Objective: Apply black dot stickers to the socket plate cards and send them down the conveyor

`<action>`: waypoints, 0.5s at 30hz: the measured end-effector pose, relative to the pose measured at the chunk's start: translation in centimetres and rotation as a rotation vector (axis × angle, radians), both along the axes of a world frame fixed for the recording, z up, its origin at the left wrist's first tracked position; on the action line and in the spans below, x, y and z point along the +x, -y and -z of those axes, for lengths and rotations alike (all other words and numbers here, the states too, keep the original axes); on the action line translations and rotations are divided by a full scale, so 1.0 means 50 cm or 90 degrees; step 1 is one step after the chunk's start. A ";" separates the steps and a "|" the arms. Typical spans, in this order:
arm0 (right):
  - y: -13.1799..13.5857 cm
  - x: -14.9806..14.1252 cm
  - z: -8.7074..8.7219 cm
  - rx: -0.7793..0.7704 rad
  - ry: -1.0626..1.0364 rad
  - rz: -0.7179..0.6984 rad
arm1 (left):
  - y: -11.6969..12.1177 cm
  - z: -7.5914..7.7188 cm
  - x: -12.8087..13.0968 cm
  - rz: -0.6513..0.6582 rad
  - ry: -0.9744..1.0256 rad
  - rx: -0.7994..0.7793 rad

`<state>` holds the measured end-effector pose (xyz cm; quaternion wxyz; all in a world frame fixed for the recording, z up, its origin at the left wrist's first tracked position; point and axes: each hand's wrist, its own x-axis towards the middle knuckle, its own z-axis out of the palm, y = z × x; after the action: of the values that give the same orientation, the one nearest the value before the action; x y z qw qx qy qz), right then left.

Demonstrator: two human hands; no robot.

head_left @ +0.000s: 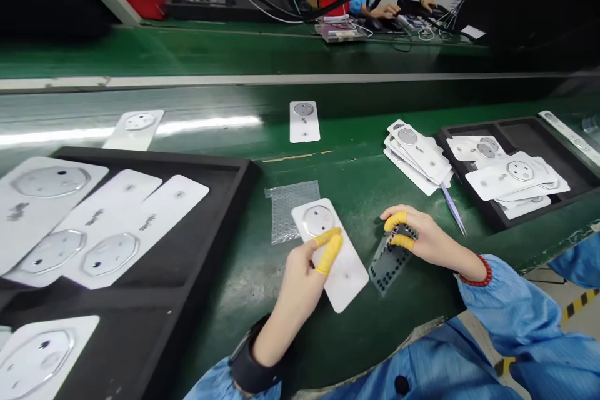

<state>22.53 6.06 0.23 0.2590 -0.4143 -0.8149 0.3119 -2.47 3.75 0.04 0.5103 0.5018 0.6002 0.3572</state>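
My left hand (304,272), with yellow finger cots on thumb and forefinger, pinches a white blister card (338,265) that lies on the green table and carries a clear octagonal bubble. My right hand (422,239), also in yellow cots, has its fingers closed on a clear sheet of small black dots (390,259) just right of the card. A piece of bubble wrap (287,207) lies beside the card's upper left corner.
A black tray (206,212) at left holds several white cards. Another black tray (515,137) at right holds more, with a loose stack (417,156) and tweezers (452,207) beside it. Single cards (304,122) lie on the conveyor belt. Another person in blue works across the line.
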 end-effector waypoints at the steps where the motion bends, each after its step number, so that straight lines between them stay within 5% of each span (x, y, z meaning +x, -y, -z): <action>1: -0.003 -0.004 -0.013 -0.020 -0.021 -0.025 | 0.004 -0.003 0.009 0.042 0.059 -0.007; 4: -0.017 -0.016 -0.046 -0.056 -0.013 -0.072 | 0.019 -0.009 0.033 0.116 0.221 -0.049; 7: -0.025 -0.029 -0.059 -0.012 0.021 -0.044 | 0.026 -0.006 0.043 0.073 0.273 -0.086; 10: -0.016 -0.047 -0.055 0.108 -0.019 0.019 | 0.023 0.003 0.042 0.029 0.289 -0.095; 15: 0.015 -0.082 -0.025 0.157 -0.110 -0.064 | 0.022 0.007 0.042 -0.009 0.324 -0.110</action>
<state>18.41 5.30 1.47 0.3609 -0.3099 -0.8414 0.2565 -0.37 2.63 -0.33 0.6833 0.3463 0.4845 0.4224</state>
